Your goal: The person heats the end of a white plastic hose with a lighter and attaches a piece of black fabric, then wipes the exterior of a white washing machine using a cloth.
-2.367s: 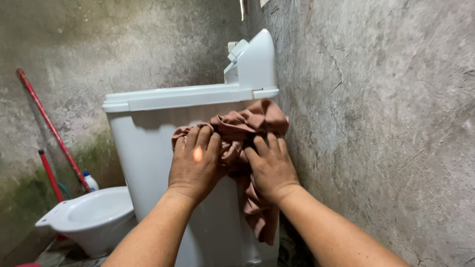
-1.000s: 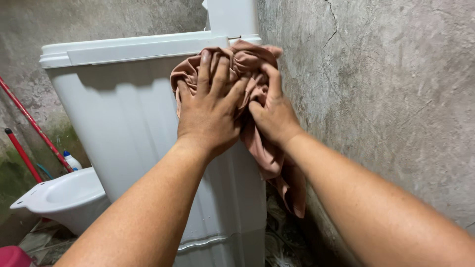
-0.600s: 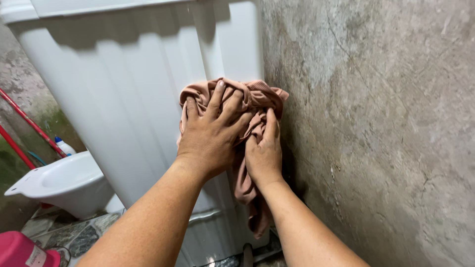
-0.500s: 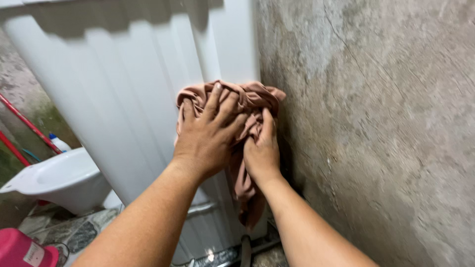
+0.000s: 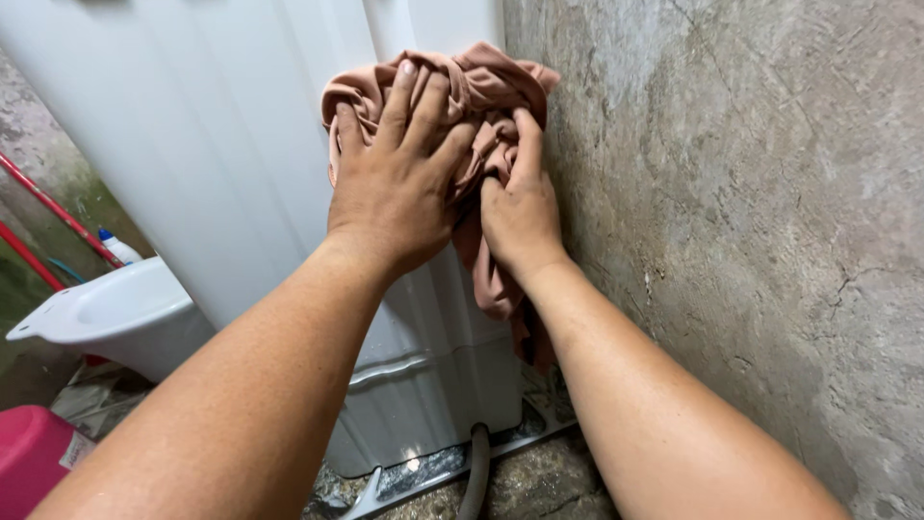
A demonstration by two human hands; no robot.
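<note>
1. Cloth [image 5: 481, 96] – pinkish-brown, crumpled, soft folds – sits pressed against the smooth white ribbed side of the washing machine [image 5: 221, 144], close to the rough grey concrete wall [image 5: 731, 212]; your hands hide its middle, and its tail hangs below.
2. Your left hand [image 5: 399, 183] lies flat on it, fingers spread.
3. Your right hand [image 5: 520, 207] presses it edge-on, fingers together – whether they pinch a fold, you cannot tell.
4. The machine's top is cut off; a grey hose [image 5: 474, 472] runs out of frame.

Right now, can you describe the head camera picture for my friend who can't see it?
Two bare hands, left hand and right hand, press a crumpled pinkish-brown cloth against the side of a tall white appliance beside a rough grey wall. A white basin sits lower left.
</note>
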